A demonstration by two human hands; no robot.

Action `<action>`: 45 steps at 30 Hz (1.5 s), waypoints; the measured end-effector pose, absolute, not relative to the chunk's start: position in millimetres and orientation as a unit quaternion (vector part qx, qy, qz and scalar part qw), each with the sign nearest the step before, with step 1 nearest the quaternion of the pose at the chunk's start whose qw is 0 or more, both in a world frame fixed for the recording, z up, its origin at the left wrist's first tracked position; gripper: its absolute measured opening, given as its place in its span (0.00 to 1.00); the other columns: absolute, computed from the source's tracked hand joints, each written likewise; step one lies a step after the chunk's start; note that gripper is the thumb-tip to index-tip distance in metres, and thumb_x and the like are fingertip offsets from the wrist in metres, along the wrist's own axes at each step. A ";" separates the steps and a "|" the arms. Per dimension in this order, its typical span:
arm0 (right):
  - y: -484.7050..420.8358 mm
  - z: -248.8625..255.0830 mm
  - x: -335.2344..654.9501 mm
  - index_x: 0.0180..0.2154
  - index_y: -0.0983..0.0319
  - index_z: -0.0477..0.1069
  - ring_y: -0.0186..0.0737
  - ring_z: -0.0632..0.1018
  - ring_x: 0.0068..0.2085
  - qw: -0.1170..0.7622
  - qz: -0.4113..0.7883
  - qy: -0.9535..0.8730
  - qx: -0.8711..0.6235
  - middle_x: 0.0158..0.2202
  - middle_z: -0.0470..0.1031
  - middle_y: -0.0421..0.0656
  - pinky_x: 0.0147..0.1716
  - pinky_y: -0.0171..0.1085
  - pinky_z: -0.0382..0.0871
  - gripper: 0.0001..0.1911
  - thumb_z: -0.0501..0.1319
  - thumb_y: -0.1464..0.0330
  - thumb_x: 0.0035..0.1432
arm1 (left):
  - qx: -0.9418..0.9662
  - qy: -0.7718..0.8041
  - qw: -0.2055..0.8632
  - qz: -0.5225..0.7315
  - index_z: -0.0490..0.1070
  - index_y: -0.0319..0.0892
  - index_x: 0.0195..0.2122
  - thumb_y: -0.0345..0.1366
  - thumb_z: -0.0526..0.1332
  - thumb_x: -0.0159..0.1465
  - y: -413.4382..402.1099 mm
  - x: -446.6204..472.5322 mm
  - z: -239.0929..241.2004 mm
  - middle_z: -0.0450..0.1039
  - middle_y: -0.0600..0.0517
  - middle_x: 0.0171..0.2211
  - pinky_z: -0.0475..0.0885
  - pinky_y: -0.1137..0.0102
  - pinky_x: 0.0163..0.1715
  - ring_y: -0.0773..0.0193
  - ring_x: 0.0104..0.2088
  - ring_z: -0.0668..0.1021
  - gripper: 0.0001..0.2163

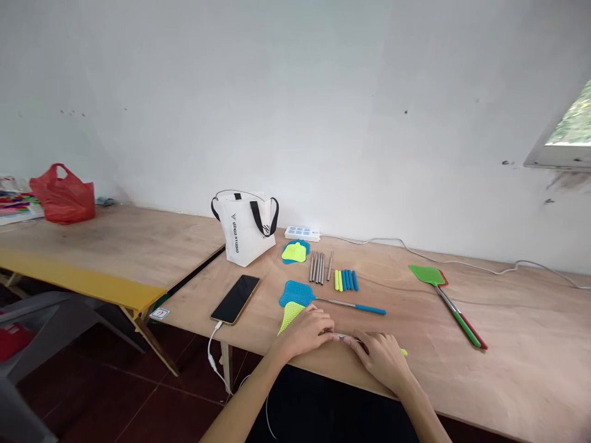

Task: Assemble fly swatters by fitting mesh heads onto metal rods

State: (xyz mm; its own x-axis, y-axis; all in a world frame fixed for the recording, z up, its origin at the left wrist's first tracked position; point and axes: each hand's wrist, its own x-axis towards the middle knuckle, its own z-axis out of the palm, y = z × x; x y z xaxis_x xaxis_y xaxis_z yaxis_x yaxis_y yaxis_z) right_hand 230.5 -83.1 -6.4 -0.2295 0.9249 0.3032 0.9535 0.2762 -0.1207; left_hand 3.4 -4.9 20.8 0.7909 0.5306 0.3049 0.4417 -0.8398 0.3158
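Observation:
A yellow fly swatter (292, 314) lies along the front edge of the table, under both hands. My left hand (310, 327) is closed around its shaft close to the mesh head and covers part of that head. My right hand (379, 355) is closed on the handle end, whose yellow tip shows past the fingers. A short stretch of metal shaft is visible between the two hands. Just beyond them rests a blue fly swatter (296, 294) with a metal shaft and blue handle.
Behind are metal tubes (317, 267), yellow and blue handle grips (346, 280), loose swatter heads (294, 251) and a power strip (302, 233). A phone (236, 298) and white bag (244, 231) are left. Green and red swatters (455, 311) lie right. A red bag (64, 195) sits farther left.

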 end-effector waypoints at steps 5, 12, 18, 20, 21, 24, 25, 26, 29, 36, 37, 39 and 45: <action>-79.6 -8.7 232.7 0.33 0.55 0.72 0.42 0.80 0.36 0.215 -0.068 -0.769 -0.599 0.33 0.79 0.41 0.31 0.36 0.61 0.22 0.49 0.52 0.73 | 0.929 0.269 0.132 0.219 0.74 0.44 0.31 0.42 0.64 0.69 1.0 2.4 18.9 0.75 0.56 0.35 0.63 0.64 0.51 0.62 0.42 0.77 0.11; -65.0 -29.5 250.2 0.58 0.53 0.70 0.52 0.73 0.58 0.268 -0.150 -0.710 -0.633 0.58 0.73 0.49 0.56 0.55 0.63 0.26 0.44 0.49 0.72 | 0.900 0.331 0.096 0.268 0.74 0.46 0.43 0.41 0.67 0.67 8.7 -14.2 17.1 0.72 0.50 0.50 0.65 0.56 0.58 0.54 0.54 0.72 0.08; -61.5 -41.8 254.3 0.55 0.53 0.71 0.53 0.72 0.58 0.247 -0.123 -0.704 -0.655 0.56 0.75 0.47 0.60 0.62 0.57 0.25 0.43 0.51 0.72 | 0.898 0.334 0.121 0.258 0.72 0.46 0.45 0.42 0.66 0.68 12.4 -15.2 8.2 0.73 0.52 0.51 0.66 0.60 0.57 0.57 0.55 0.73 0.09; -62.0 -40.3 254.5 0.50 0.55 0.73 0.52 0.75 0.53 0.258 -0.132 -0.693 -0.660 0.50 0.78 0.48 0.59 0.59 0.58 0.24 0.45 0.51 0.72 | 0.898 0.332 0.119 0.263 0.73 0.46 0.45 0.42 0.66 0.68 12.8 -14.4 7.0 0.73 0.52 0.51 0.67 0.60 0.57 0.57 0.54 0.73 0.09; -62.2 -39.4 254.9 0.50 0.56 0.72 0.52 0.76 0.51 0.266 -0.140 -0.687 -0.662 0.49 0.78 0.48 0.58 0.58 0.59 0.24 0.45 0.51 0.72 | 0.898 0.331 0.120 0.264 0.73 0.46 0.45 0.42 0.66 0.68 12.8 -14.3 6.8 0.73 0.52 0.51 0.67 0.60 0.57 0.57 0.54 0.73 0.08; -62.0 -38.0 256.8 0.53 0.56 0.71 0.52 0.75 0.53 0.287 -0.153 -0.677 -0.660 0.51 0.77 0.49 0.56 0.56 0.60 0.24 0.44 0.51 0.72 | 0.900 0.324 0.120 0.265 0.73 0.46 0.44 0.42 0.67 0.67 12.2 -15.2 7.2 0.73 0.51 0.51 0.66 0.59 0.57 0.55 0.54 0.73 0.09; -61.6 -37.9 257.6 0.52 0.55 0.71 0.52 0.74 0.53 0.291 -0.150 -0.679 -0.658 0.52 0.76 0.49 0.55 0.55 0.61 0.24 0.44 0.51 0.72 | 0.902 0.320 0.119 0.264 0.73 0.47 0.44 0.42 0.67 0.66 11.7 -15.6 7.5 0.73 0.51 0.52 0.66 0.59 0.57 0.55 0.55 0.73 0.09; -61.2 -37.9 258.5 0.49 0.55 0.72 0.51 0.74 0.53 0.294 -0.143 -0.680 -0.656 0.52 0.76 0.48 0.55 0.54 0.62 0.24 0.44 0.51 0.72 | 0.904 0.316 0.118 0.262 0.73 0.47 0.45 0.42 0.68 0.65 11.0 -16.0 8.0 0.72 0.51 0.52 0.65 0.59 0.57 0.54 0.55 0.72 0.10; -60.4 -37.9 260.8 0.42 0.55 0.71 0.50 0.75 0.50 0.306 -0.116 -0.682 -0.654 0.48 0.77 0.47 0.52 0.51 0.63 0.23 0.43 0.51 0.72 | 0.908 0.313 0.119 0.253 0.73 0.48 0.44 0.41 0.68 0.64 8.4 -15.5 10.3 0.72 0.52 0.52 0.65 0.60 0.56 0.55 0.54 0.72 0.10; -62.6 -32.7 261.0 0.38 0.56 0.67 0.47 0.75 0.43 0.338 -0.092 -0.685 -0.639 0.39 0.76 0.45 0.47 0.46 0.64 0.20 0.43 0.55 0.73 | 0.899 0.339 0.103 0.257 0.74 0.45 0.37 0.40 0.67 0.66 6.1 -9.9 13.0 0.74 0.53 0.42 0.65 0.62 0.48 0.58 0.46 0.74 0.06; -63.0 -31.1 260.5 0.39 0.56 0.67 0.48 0.75 0.44 0.341 -0.096 -0.681 -0.641 0.40 0.77 0.45 0.48 0.47 0.63 0.20 0.43 0.55 0.73 | 0.899 0.337 0.105 0.261 0.74 0.45 0.36 0.40 0.67 0.66 6.8 -9.7 12.6 0.74 0.54 0.41 0.64 0.62 0.48 0.58 0.46 0.74 0.06; -63.5 -27.7 259.6 0.39 0.56 0.67 0.49 0.75 0.45 0.351 -0.104 -0.670 -0.647 0.40 0.77 0.46 0.50 0.48 0.63 0.20 0.43 0.54 0.73 | 0.899 0.329 0.109 0.268 0.75 0.44 0.35 0.41 0.67 0.67 8.6 -9.6 11.7 0.75 0.54 0.41 0.63 0.61 0.49 0.59 0.46 0.75 0.07; -64.5 -22.4 260.8 0.41 0.57 0.67 0.51 0.75 0.46 0.405 -0.096 -0.611 -0.674 0.41 0.78 0.48 0.47 0.48 0.62 0.24 0.43 0.48 0.72 | 0.890 0.335 0.063 0.303 0.75 0.44 0.35 0.39 0.67 0.68 11.5 -9.2 11.0 0.77 0.54 0.40 0.62 0.61 0.48 0.60 0.45 0.76 0.06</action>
State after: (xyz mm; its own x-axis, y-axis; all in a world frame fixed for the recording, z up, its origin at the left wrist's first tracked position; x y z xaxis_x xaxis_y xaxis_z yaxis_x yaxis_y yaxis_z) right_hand 260.8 -64.5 -22.4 0.2355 0.7451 0.6240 0.9006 0.0741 -0.4283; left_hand -9.2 11.5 11.0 0.5922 0.6338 0.4976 0.5579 -0.7681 0.3143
